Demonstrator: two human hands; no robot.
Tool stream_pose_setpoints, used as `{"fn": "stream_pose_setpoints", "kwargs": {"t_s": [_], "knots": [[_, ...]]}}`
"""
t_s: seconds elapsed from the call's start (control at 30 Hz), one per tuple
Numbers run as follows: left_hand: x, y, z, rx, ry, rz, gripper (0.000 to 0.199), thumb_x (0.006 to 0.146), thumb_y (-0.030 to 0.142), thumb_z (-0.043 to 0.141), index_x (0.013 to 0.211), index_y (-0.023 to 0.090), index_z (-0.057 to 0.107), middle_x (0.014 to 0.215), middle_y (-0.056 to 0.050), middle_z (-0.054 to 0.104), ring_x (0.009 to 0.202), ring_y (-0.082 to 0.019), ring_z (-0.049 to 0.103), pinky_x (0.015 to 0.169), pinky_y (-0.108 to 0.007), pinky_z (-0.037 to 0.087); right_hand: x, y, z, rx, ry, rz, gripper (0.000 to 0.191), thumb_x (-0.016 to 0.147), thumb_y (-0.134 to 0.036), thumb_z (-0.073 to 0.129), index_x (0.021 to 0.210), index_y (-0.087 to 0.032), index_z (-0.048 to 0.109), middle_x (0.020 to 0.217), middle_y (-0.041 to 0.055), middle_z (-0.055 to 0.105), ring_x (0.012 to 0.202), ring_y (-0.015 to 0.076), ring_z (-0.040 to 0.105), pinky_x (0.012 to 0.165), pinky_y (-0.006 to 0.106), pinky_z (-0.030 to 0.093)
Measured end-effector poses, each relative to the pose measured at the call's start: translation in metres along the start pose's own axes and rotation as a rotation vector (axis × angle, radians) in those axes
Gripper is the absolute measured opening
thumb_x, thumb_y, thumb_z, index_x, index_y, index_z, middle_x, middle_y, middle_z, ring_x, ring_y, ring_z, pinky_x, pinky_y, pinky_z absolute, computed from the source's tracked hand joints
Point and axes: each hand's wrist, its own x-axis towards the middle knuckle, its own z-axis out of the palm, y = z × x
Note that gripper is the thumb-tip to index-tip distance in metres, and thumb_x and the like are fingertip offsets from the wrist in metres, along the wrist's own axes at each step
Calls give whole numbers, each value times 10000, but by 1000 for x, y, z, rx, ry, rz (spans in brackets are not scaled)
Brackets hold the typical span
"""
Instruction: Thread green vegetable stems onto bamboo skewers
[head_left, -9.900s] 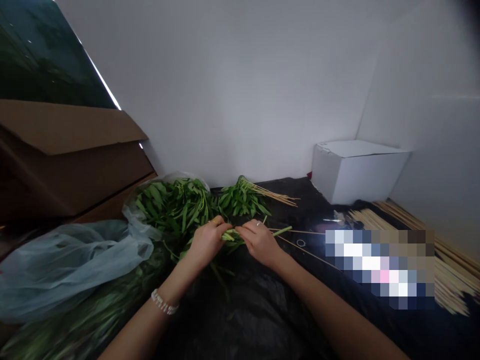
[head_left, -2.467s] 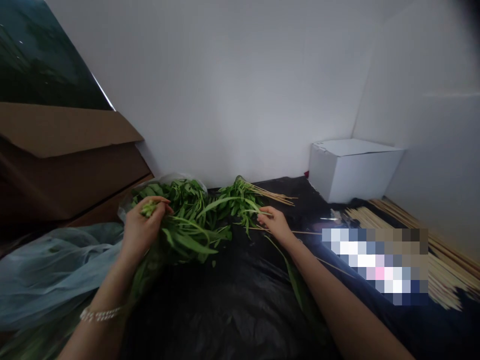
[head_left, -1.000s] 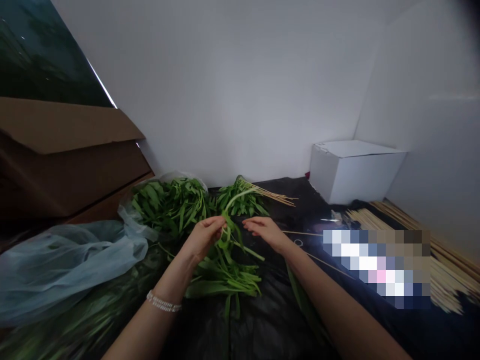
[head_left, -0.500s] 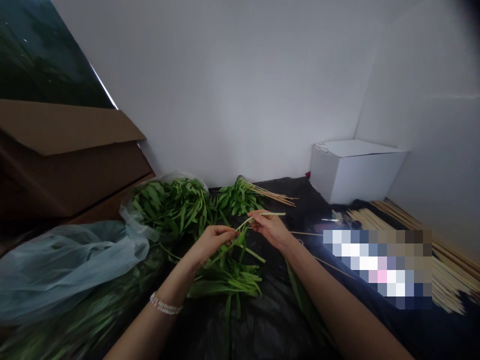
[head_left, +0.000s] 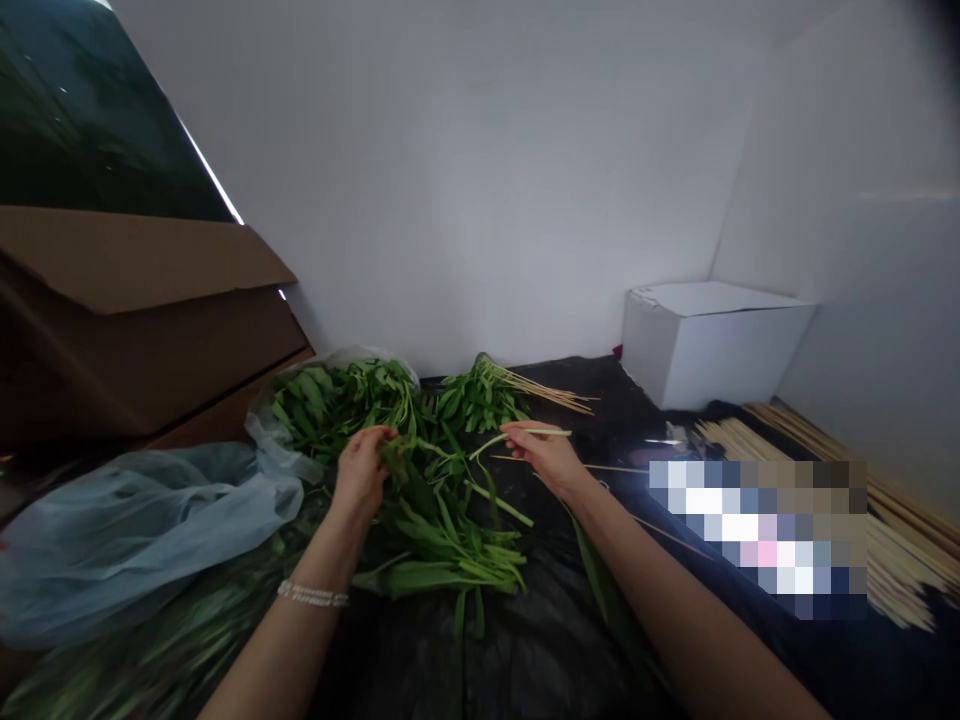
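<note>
My right hand point(head_left: 549, 460) is closed in a pinch on a pale green stem point(head_left: 487, 444), whose ends stick out on both sides. A thin wooden skewer point(head_left: 611, 467) runs beneath this hand; whether the fingers grip it too I cannot tell. My left hand point(head_left: 363, 468), with a beaded bracelet point(head_left: 313, 594) on the wrist, is closed on a leafy green sprig point(head_left: 401, 452), slightly blurred. Below and between the hands lies a pile of long-leaved greens point(head_left: 450, 550) with cut stems pointing right. One thick loose stem point(head_left: 501, 503) rests on top of it.
Behind stand a bag of greens point(head_left: 345, 395) and leafy bunches on skewers point(head_left: 484, 390). A clear plastic bag point(head_left: 150, 530) and cardboard box point(head_left: 150, 340) are at left. At right are a white box point(head_left: 712, 340), many skewers point(head_left: 892, 570) and a blurred-out bright patch point(head_left: 757, 540).
My left hand has moved left, away from my right hand, taking a leafy sprig with it. The right hand has stayed in place with the pale stem.
</note>
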Motion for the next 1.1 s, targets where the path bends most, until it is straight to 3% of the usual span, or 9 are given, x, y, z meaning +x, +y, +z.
{"fn": "stream_pose_setpoints", "kwargs": {"t_s": [0.07,0.17,0.3,0.4,0.53,0.67,0.8,0.9,1.1], "knots": [[10,10,-8,-104,37,75,231,634,322,631,812,204,543,716,29,602,657,-149,596,621,-299,515,0,0,0,-20,9,-5,279,631,-386,817,831,-196,773,777,40,708,674,132,592,619,270,448],[9,18,-7,-41,25,239,248,698,370,630,864,214,531,653,67,511,557,-101,516,565,-239,479,-1,0,3,-41,-2,2,290,615,-376,822,824,-188,751,745,28,702,665,135,606,623,270,454],[-15,13,13,186,-170,345,381,679,384,718,976,182,593,620,80,447,514,-65,395,487,-173,333,-4,1,8,-12,-6,6,308,584,-333,842,786,-193,656,688,5,689,642,135,615,585,251,441],[-35,6,29,318,-360,303,365,676,399,728,925,142,653,550,81,408,494,-67,344,480,-192,274,-5,1,10,-31,-25,-12,311,594,-343,834,738,-195,601,685,10,685,630,135,611,563,248,437],[-52,2,43,484,-591,240,372,719,490,662,773,124,707,581,21,530,538,-98,413,510,-223,295,-6,0,11,-103,-24,-28,295,597,-356,829,703,-187,612,626,-3,643,599,129,580,554,254,435],[-55,-1,48,548,-643,232,384,701,496,676,728,116,723,609,2,580,563,-110,443,535,-231,314,-7,0,11,-108,-31,-35,275,601,-347,829,691,-184,626,615,-13,624,578,116,548,553,255,423],[-54,-5,44,431,-761,-7,411,758,509,632,878,133,747,549,37,502,519,-91,400,519,-214,300,-7,-1,10,-26,-73,1,248,598,-313,832,708,-179,655,649,-7,646,594,111,556,566,250,415],[-57,-6,42,332,-870,-139,346,716,475,706,820,145,726,571,44,499,516,-75,399,524,-202,310,-7,-3,10,7,-93,35,250,582,-289,846,710,-174,665,672,1,664,604,109,568,578,247,415],[-65,-1,36,336,-929,-154,343,707,484,724,724,158,616,618,45,477,534,-71,392,516,-191,321,-12,-1,16,44,-170,93,254,580,-298,855,706,-178,670,661,4,660,605,114,569,582,250,415]]}}
